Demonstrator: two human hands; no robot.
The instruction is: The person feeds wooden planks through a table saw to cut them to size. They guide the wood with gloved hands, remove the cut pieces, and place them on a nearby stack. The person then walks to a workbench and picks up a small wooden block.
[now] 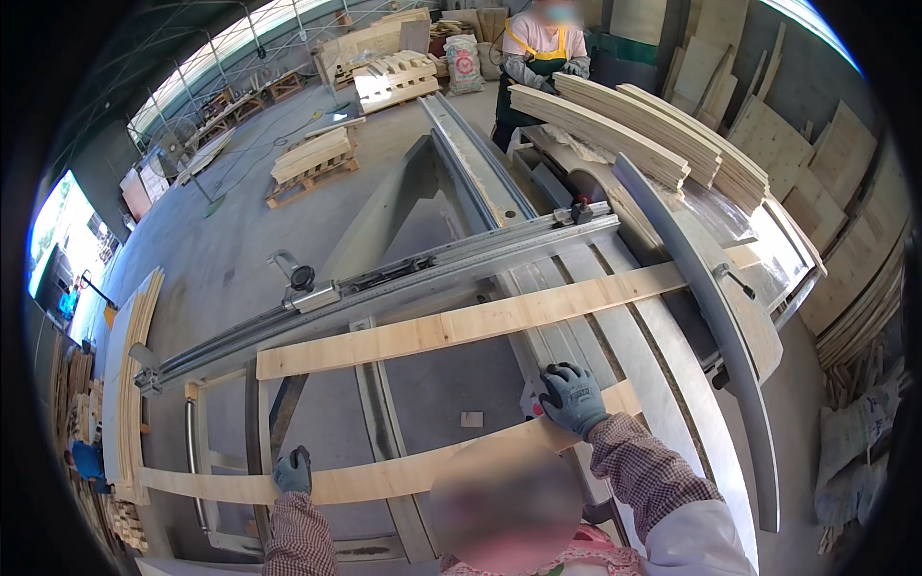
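Both my hands wear grey-blue work gloves. My left hand (293,470) grips the near wooden plank (370,482) left of its middle, fingers curled over the far edge. Toward that plank's right end, my right hand (573,398) is closed over it, its fingers bent past the far edge. The plank lies across the sliding table saw's frame (382,432) and its ribbed metal table (663,413). Beyond it, apart from both hands, a second pale plank (442,329) lies across the same table. A blurred patch hides part of the near plank's front edge.
A metal crosscut fence (384,285) with a stop (312,293) runs behind the second plank. At right stands a long curved-looking rip fence (687,259). Stacked boards (624,134) lie behind the saw, beside a co-worker (543,58). More boards (130,384) stand at left.
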